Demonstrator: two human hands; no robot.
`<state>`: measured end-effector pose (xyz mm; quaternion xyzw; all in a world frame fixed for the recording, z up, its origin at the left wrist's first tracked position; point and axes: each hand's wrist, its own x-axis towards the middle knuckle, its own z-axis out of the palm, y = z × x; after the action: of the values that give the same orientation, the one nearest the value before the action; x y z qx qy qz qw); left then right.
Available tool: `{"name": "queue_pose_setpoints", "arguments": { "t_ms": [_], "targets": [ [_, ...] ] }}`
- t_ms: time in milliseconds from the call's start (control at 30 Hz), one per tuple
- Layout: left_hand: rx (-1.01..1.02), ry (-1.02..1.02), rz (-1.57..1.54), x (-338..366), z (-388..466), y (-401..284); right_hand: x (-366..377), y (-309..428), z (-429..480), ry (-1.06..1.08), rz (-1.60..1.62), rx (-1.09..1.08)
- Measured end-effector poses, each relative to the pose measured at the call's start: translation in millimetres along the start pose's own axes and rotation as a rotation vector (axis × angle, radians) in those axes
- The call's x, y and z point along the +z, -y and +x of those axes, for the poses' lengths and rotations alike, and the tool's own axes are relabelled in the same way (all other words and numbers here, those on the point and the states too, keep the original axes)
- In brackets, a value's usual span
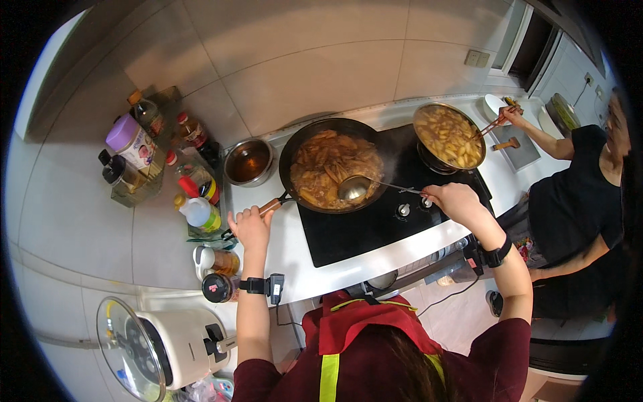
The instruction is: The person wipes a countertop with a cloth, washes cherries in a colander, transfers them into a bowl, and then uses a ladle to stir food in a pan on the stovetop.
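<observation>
My left hand (251, 228) is closed around the wooden handle (271, 206) of a dark wok (287, 173), on the left side of the black cooktop. In the wok a brown stew (326, 156) of meat pieces sits in sauce, with some steam at its right. My right hand (454, 201) grips the thin metal handle of a ladle (354, 188). The ladle's round bowl rests at the stew's surface near the front right of the wok. Whether the bowl holds any sauce, I cannot tell.
On the right burner stands a pan of yellowish chunks (447, 135); a person (572, 196) beside me holds chopsticks (495, 123) in it. A steel bowl of dark liquid (248, 162) stands left of the wok. Bottles (201, 213), jars (218, 287) and a white appliance (186, 346) line the left.
</observation>
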<state>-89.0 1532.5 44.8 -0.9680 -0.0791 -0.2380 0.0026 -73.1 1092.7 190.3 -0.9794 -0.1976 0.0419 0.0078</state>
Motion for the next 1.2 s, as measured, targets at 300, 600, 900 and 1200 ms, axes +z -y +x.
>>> {"name": "queue_pose_setpoints", "arguments": {
  "t_ms": [300, 600, 900, 1200],
  "targets": [
    [0.013, 0.006, 0.030, 5.0, -0.9, 4.8, -48.1, -6.9, -10.0, -0.108, -0.217, -0.036],
    [0.014, 0.043, 0.013, -2.2, 1.5, 0.5, -4.0, -12.7, -0.7, -0.136, -0.282, -0.053],
    [0.006, 0.049, 0.037, -3.7, -0.3, 4.6, -34.5, -10.1, -5.6, -0.170, -0.308, -0.017],
    [0.024, 0.068, 0.057, -1.1, 0.5, 3.5, -55.0, -21.3, 18.5, -0.179, -0.525, -0.010]
  ]
}}
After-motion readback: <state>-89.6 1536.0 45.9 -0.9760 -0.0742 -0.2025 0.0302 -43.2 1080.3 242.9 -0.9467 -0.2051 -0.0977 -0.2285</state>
